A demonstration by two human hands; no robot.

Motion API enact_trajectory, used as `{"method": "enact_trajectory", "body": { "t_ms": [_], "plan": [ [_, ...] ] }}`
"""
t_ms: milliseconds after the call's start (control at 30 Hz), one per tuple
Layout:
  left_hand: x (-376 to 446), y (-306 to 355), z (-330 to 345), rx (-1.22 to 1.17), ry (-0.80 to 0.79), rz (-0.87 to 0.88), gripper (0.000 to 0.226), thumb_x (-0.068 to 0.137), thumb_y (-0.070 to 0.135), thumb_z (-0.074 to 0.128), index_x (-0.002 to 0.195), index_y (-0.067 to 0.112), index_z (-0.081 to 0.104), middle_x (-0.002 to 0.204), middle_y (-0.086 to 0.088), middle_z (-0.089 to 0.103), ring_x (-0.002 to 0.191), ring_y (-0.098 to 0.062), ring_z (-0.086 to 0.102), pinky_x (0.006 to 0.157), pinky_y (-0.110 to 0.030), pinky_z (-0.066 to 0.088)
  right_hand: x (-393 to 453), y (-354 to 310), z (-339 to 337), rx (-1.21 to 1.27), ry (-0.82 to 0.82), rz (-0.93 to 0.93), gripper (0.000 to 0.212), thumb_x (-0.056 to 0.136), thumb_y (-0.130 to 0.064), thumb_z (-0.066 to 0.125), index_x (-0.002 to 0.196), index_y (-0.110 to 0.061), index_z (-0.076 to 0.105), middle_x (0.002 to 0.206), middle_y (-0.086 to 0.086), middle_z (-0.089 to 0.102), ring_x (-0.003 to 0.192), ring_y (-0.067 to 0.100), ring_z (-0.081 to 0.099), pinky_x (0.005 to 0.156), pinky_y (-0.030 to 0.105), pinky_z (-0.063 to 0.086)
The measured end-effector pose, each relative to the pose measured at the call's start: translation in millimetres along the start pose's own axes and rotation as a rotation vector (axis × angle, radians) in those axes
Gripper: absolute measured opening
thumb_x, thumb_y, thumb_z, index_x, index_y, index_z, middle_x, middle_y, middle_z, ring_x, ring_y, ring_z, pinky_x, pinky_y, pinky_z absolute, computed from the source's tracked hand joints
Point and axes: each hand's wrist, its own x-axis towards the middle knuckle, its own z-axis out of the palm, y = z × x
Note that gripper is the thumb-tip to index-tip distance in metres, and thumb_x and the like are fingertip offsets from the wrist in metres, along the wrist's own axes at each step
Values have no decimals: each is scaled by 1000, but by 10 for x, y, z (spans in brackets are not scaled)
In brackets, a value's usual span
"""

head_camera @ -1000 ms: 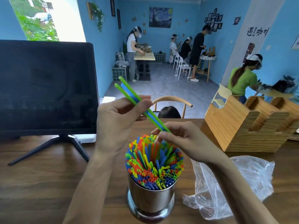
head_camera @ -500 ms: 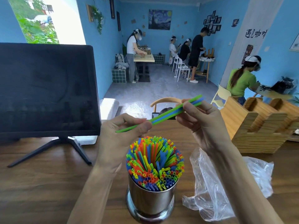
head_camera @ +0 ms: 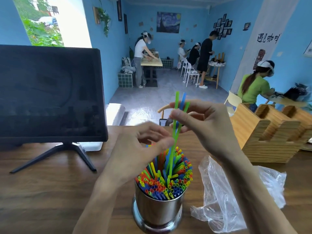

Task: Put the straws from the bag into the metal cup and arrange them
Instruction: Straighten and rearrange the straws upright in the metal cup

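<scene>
At the far left a dark monitor (head_camera: 49, 93) stands on its tripod foot on the wooden surface (head_camera: 42, 191), well apart from the work and out of the way of both arms.

The person's left hand (head_camera: 140, 149) hovers just above and behind the metal cup (head_camera: 157, 211). Its thumb and fingers are loosely curled beside the long green straw (head_camera: 173, 149), with the thumb tip at the shaft. Blur makes it hard to tell whether it truly pinches the straw or only steadies it; it appears to serve as a guide so the lower end finds a gap.

The cup stands near the front edge, packed with coloured straws (head_camera: 168, 179) whose open ends fan toward the camera. The tight packing is probably why the new ones are fed in steeply, almost upright.

Above it, the right hand (head_camera: 200, 122) pinches a small bunch of held straws (head_camera: 180, 105), two green and one blue, between thumb and fingers near their upper ends. One green straw reaches down into the cup's bundle.

To the right of the cup lies the crumpled clear plastic bag (head_camera: 236, 196), flat and seemingly emptied, so the task looks near its end. Behind it sits a wooden holder (head_camera: 270, 137).
</scene>
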Motion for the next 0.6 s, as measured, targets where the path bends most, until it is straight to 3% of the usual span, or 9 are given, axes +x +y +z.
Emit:
{"method": "enact_trajectory", "body": {
  "t_ms": [100,200,300,500,600],
  "plan": [
    [84,54,-52,-205,169,93,29,77,41,86,97,28,70,89,1,76,85,-17,72,77,-24,55,-50,99,74,-119,-85,1,17,82,-19,82,99,-19,80,89,4,79,67,16,75,62,30,60],
    [118,128,-50,-212,216,222,32,79,25,85,108,32,73,93,7,74,81,-10,68,70,-20,55,-120,195,108,-251,-157,14,13,84,-23,83,96,-21,82,79,-5,78,67,12,74,65,28,58],
    [106,90,-10,-10,217,289,28,80,17,83,101,35,77,89,13,74,76,-8,68,67,-19,54,-179,269,123,-322,-201,14,16,85,-28,82,101,-23,82,80,-10,78,71,6,74,67,20,56],
    [41,-127,30,252,268,364,17,80,29,83,97,31,80,91,14,72,79,-6,71,69,-25,59,-259,406,139,-312,-188,65,14,86,-25,83,100,-25,82,85,-11,79,76,8,75,71,33,60],
    [-1,-201,32,374,217,388,18,80,30,84,98,30,81,94,17,74,86,-2,70,75,-29,60,-293,457,141,-269,-164,83,21,83,-19,84,103,-25,80,87,-10,79,83,6,75,74,24,58]
  ]
}}
